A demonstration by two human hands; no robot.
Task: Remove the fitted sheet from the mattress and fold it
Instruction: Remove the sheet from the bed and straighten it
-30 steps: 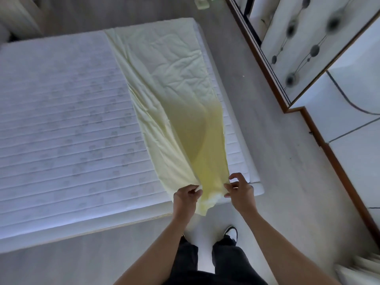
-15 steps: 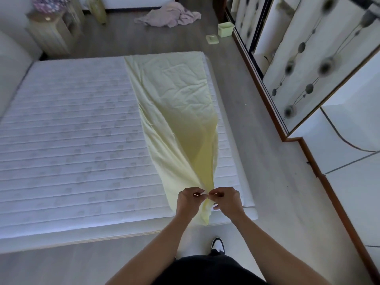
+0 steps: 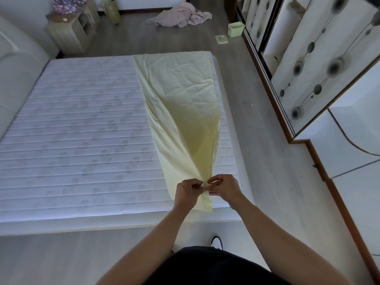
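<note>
Lying in a long folded strip along the right side of the mattress (image 3: 78,128), the pale yellow fitted sheet (image 3: 178,93) is flat and creased at its far end and gathered to a narrow bunch at the near end. The left hand (image 3: 187,191) and right hand (image 3: 223,187) meet there, each pinching the bunched cloth with curled fingers; a short tail hangs below them. The fabric looks thin and soft, faintly translucent where lifted. The bare mattress is white, quilted in straight ribs with a faint printed pattern. How the near edges line up inside the grip is hidden.
</note>
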